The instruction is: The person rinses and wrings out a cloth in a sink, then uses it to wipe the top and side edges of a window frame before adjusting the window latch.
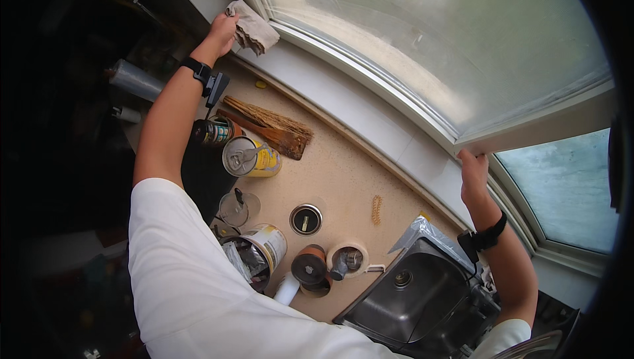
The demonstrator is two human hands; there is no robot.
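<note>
At the upper left, my left hand grips a bunched beige cloth at the corner of the window frame, over the white tiled sill. The cloth's loose end hangs beside the frame's lower edge. My right hand is on the right, its thumb and fingers closed at the foot of the white window post; some of its fingers are hidden. A large frosted window pane spans the space between both hands. A smaller pane lies right of the post.
Below the sill, the speckled counter holds a straw brush, a wooden spatula, a yellow can, a glass cup, an open tub and a tape roll. A steel sink sits at lower right.
</note>
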